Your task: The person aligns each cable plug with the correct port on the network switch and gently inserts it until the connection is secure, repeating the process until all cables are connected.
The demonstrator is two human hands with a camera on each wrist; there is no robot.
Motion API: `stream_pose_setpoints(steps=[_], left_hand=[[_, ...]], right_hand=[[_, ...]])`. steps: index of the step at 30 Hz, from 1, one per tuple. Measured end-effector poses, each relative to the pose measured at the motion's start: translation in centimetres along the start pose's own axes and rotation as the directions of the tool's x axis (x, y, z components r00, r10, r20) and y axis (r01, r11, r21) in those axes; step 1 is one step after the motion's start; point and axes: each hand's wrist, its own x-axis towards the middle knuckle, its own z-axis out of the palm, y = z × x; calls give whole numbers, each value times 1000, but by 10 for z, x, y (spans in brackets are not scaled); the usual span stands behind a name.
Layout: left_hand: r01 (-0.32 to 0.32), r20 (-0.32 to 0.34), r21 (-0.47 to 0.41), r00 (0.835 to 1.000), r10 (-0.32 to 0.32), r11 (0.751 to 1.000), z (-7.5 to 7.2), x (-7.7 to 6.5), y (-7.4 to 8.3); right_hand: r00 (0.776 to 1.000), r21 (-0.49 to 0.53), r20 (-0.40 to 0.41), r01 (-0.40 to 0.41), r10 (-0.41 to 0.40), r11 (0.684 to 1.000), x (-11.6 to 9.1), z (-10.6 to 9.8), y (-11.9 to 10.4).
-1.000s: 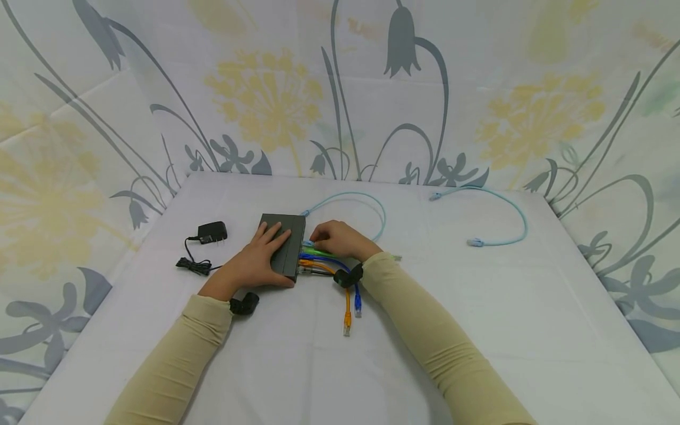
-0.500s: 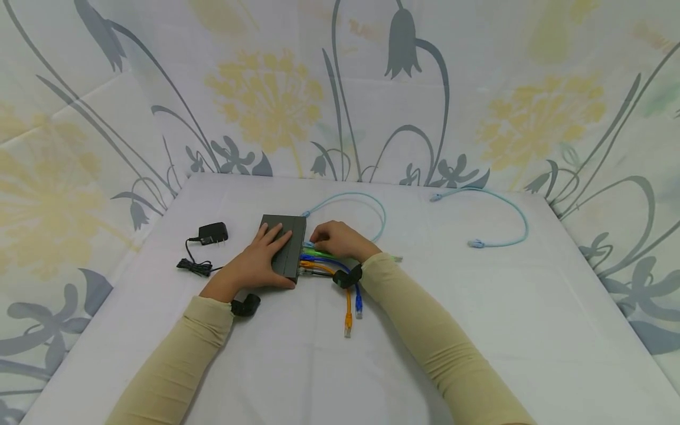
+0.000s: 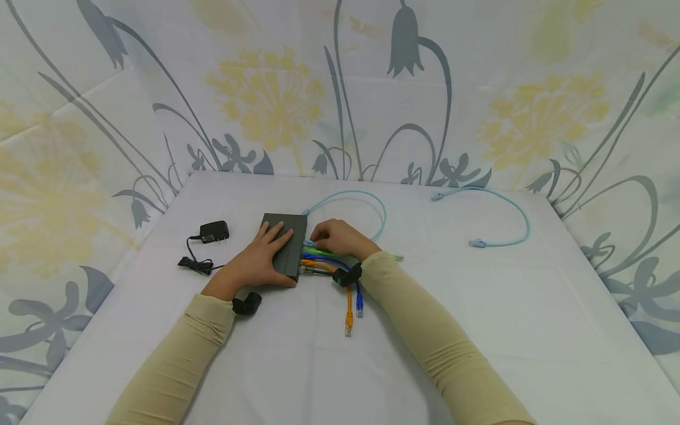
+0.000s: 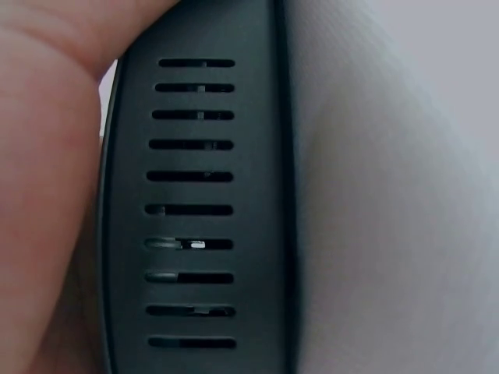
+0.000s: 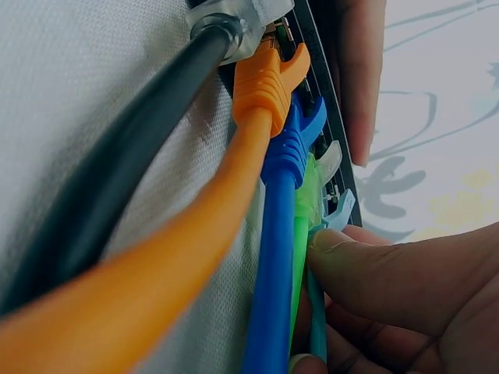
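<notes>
My left hand (image 3: 255, 265) rests on top of a dark network switch (image 3: 293, 251), fingers straight and spread, thumb along its near edge. In the left wrist view, a slotted side of the switch (image 4: 191, 195) fills the middle. At the port side my right hand (image 3: 342, 239) pinches a light-blue Ethernet plug (image 5: 339, 212) between thumb and fingers, right at the ports. Beside it in a row are a green plug (image 5: 309, 195), a blue plug (image 5: 285, 156), an orange plug (image 5: 260, 87) and a clear plug (image 5: 242, 27) on a black cable.
A light-blue cable (image 3: 385, 212) loops behind my right hand. Another light-blue cable (image 3: 526, 223) lies at back right. The power adapter (image 3: 213, 231), with bundled cord, lies on the left. Loose orange (image 3: 348, 324) and blue (image 3: 359, 307) cable ends point toward the near edge.
</notes>
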Motion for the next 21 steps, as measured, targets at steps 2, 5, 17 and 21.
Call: stream_pose_setpoints(steps=[2, 5, 17, 21], left_hand=[[1, 3, -2, 1000, -1, 1000, 0, 0, 1], [-1, 4, -3, 1000, 1, 1000, -1, 0, 1], [0, 9, -9, 1000, 0, 1000, -2, -1, 3], [6, 8, -6, 1000, -6, 1000, -1, -1, 3]], right_hand=[[1000, -3, -1, -3, 3, 1000, 0, 0, 0], [1000, -10, -4, -2, 2, 1000, 0, 0, -2], [1000, -21, -15, -12, 11, 1000, 0, 2, -5], [1000, -10, -14, -12, 12, 1000, -1, 2, -5]])
